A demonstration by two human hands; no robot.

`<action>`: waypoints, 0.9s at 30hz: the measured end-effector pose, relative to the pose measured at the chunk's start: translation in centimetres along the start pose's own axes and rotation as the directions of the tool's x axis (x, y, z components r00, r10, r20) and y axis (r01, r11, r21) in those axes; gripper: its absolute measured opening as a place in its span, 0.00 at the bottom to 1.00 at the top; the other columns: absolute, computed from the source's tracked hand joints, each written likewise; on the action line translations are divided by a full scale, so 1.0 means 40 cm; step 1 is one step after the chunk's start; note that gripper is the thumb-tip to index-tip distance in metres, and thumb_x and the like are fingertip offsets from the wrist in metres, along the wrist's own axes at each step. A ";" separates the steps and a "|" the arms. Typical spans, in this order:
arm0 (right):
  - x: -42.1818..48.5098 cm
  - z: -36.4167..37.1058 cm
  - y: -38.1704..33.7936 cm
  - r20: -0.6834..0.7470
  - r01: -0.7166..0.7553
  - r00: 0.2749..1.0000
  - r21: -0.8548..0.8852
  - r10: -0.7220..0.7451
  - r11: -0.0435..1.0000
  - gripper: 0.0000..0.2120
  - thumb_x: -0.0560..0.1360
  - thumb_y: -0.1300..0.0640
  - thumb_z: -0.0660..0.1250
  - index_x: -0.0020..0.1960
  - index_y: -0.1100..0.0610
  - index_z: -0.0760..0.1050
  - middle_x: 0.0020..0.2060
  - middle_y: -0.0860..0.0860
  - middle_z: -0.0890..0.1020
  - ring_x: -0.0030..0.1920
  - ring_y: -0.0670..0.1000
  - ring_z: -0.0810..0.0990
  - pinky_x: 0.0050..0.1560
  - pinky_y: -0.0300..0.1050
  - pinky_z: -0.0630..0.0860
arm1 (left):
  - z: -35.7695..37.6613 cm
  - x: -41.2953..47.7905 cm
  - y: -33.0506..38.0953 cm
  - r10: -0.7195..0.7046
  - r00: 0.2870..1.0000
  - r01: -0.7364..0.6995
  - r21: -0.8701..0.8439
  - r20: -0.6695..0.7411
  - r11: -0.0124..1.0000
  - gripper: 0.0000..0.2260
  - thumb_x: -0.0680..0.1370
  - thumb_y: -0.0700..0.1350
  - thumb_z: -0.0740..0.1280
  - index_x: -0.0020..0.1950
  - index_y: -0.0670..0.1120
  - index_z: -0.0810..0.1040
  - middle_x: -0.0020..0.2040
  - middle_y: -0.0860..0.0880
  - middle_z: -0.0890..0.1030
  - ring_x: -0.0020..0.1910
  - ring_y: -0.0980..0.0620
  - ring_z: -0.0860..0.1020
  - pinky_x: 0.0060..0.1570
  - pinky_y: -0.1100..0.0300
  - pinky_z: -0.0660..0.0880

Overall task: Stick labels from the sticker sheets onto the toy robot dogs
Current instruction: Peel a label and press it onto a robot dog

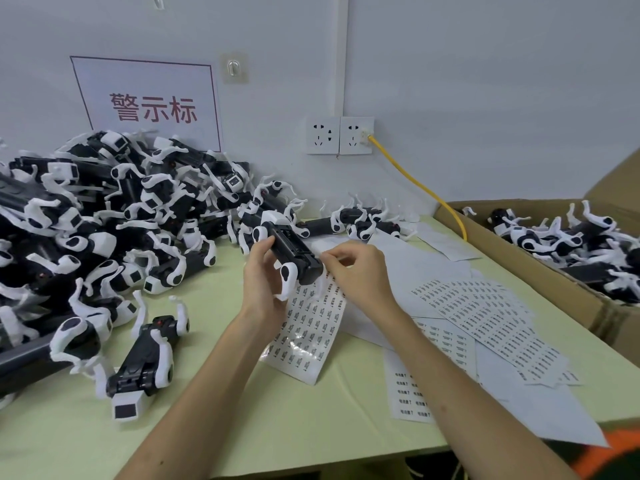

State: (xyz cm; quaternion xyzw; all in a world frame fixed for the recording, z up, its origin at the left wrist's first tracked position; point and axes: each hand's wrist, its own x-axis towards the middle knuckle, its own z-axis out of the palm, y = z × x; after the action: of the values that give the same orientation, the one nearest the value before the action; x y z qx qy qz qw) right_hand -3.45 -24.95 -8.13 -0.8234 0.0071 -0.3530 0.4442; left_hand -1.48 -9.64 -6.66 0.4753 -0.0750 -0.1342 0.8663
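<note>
Toy robot dog (292,252): one, belly-up, gripped in the left hand (263,278) above the bench (207,427); the right hand (356,271) pinches its rear end (any label too small to see). One sticker sheet (304,337) lies beneath.

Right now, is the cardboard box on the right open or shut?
Open: the cardboard box has its flaps folded outward, and toy robot dogs lie exposed inside it.
</note>
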 end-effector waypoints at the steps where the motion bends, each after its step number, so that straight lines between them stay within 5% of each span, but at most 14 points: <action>1: 0.001 -0.001 -0.003 0.005 -0.015 1.000 0.011 0.015 1.000 0.12 0.76 0.54 0.74 0.36 0.42 0.80 0.31 0.31 0.81 0.36 0.40 0.82 0.37 0.28 0.73 | 0.000 0.000 0.000 0.009 1.000 -0.009 0.000 -0.005 1.000 0.21 0.81 0.56 0.62 0.37 0.49 0.88 0.43 0.44 0.86 0.40 0.45 0.83 0.41 0.56 0.78; 4: 0.004 -0.005 -0.009 0.033 -0.083 0.996 0.045 0.082 0.996 0.12 0.76 0.57 0.74 0.35 0.44 0.81 0.30 0.34 0.82 0.33 0.42 0.81 0.36 0.31 0.74 | -0.001 0.002 0.002 0.014 1.000 -0.014 -0.008 -0.007 1.000 0.21 0.81 0.56 0.62 0.38 0.48 0.88 0.42 0.44 0.86 0.38 0.47 0.84 0.36 0.60 0.80; 8: 0.007 -0.014 -0.015 0.098 -0.215 0.975 0.164 0.201 0.963 0.11 0.76 0.60 0.73 0.36 0.49 0.84 0.31 0.45 0.83 0.36 0.51 0.82 0.40 0.52 0.83 | -0.001 0.002 0.003 -0.002 1.000 0.002 -0.032 -0.004 0.999 0.21 0.81 0.56 0.62 0.38 0.48 0.88 0.41 0.44 0.86 0.36 0.47 0.85 0.34 0.61 0.80; 18: 0.011 -0.026 -0.007 0.220 -0.390 0.917 0.319 0.332 0.864 0.09 0.79 0.61 0.71 0.42 0.53 0.85 0.35 0.47 0.85 0.36 0.44 0.81 0.37 0.37 0.78 | -0.006 0.006 0.002 0.012 1.000 -0.012 -0.004 -0.001 1.000 0.17 0.82 0.54 0.62 0.46 0.45 0.85 0.43 0.44 0.86 0.38 0.48 0.85 0.36 0.62 0.80; 22: 0.016 -0.022 0.009 0.059 -0.344 0.939 0.197 0.339 0.918 0.11 0.79 0.61 0.71 0.40 0.49 0.83 0.32 0.45 0.84 0.31 0.40 0.79 0.37 0.34 0.75 | -0.007 0.008 -0.004 0.005 1.000 -0.006 0.025 0.017 1.000 0.19 0.82 0.55 0.62 0.41 0.47 0.87 0.42 0.44 0.86 0.38 0.48 0.85 0.37 0.62 0.80; 27: 0.020 -0.038 0.019 -0.088 -0.275 0.950 0.219 0.300 0.936 0.11 0.78 0.61 0.70 0.40 0.50 0.83 0.32 0.49 0.85 0.32 0.43 0.81 0.46 0.43 0.81 | -0.010 0.006 -0.005 -0.027 0.999 0.031 0.106 -0.036 0.994 0.16 0.81 0.56 0.63 0.51 0.46 0.83 0.45 0.47 0.86 0.44 0.48 0.83 0.49 0.56 0.75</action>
State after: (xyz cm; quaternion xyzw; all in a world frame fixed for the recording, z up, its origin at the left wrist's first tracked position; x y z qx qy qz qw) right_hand -3.49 -26.77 -7.70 -0.7408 0.1178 -0.3319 0.5720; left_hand -1.19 -9.50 -7.04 0.5239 -0.0600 -0.1342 0.8390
